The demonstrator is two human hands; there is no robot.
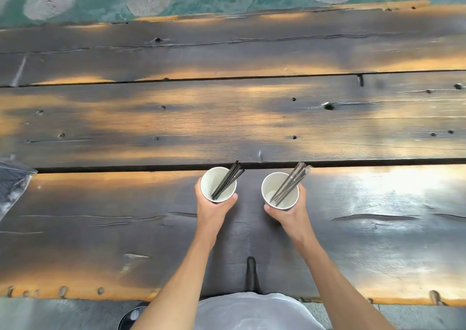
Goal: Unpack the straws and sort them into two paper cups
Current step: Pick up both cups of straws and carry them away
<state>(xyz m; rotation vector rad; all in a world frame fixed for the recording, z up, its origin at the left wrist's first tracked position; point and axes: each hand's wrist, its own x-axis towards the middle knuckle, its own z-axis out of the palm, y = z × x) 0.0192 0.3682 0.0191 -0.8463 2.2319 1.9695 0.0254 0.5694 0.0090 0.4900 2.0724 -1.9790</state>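
Cups in both hands, straws sorted.
Your left hand [213, 207] wraps its fingers round the left white paper cup [218, 184] holding bare black plastic straws [228, 179]; your right hand [286, 210] grips the right white paper cup [280, 190] of greyer, seemingly still-wrapped straws [288, 184], both over the dark wooden plank table [227, 118]. The straws lean far past the rims, so tilting or squeezing a cup could spill them.

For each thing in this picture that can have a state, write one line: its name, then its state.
Left hand: grips the left cup.
Right hand: grips the right cup.
Left cup: upright, holds bare black straws.
Right cup: upright, holds grey, apparently wrapped straws.
Plastic bag: lying at the table's left edge.
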